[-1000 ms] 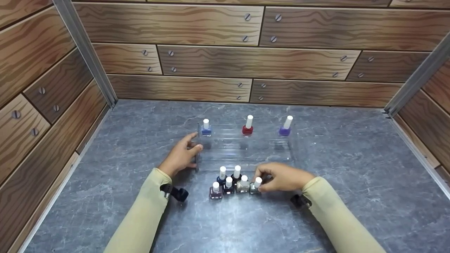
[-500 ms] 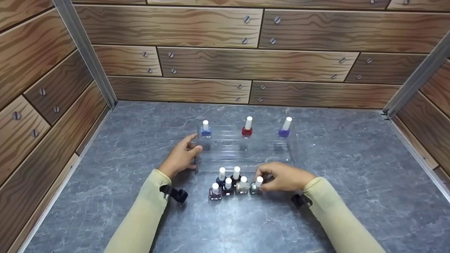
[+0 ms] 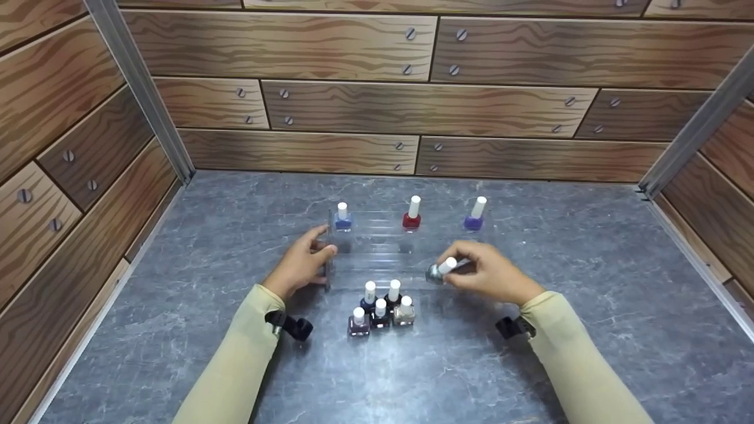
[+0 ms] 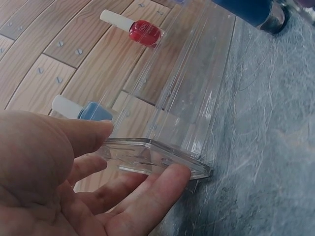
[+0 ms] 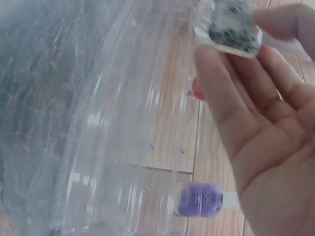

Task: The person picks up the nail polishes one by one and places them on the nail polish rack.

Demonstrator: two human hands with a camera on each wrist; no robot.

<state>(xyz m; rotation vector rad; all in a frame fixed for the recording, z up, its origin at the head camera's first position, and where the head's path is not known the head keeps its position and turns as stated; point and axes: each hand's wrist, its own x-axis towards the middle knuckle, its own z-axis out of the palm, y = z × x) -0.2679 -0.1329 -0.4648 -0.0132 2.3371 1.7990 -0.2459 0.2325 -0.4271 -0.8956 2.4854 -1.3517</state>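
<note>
My right hand (image 3: 489,274) pinches a nail polish bottle (image 3: 436,272) with a white cap, tilted and raised by the front right of a clear stepped rack (image 3: 377,257). In the right wrist view, its glass (image 5: 234,27) shows dark flecks. My left hand (image 3: 299,262) holds the rack's left end panel (image 4: 147,152) between thumb and fingers. On the rack's back step stand a blue nail polish (image 3: 343,220), a red nail polish (image 3: 412,220) and a purple nail polish (image 3: 473,221).
Several bottles cluster before the rack, including a glittery nail polish (image 3: 404,314), a dark purple nail polish (image 3: 359,325) and a black nail polish (image 3: 380,317). Wood-patterned walls (image 3: 341,106) enclose the grey marbled table (image 3: 235,206) at back and sides.
My right hand has lifted the flecked nail polish bottle from the right end of the cluster, up and forward to the rack. My left hand stays at the rack's left end.
</note>
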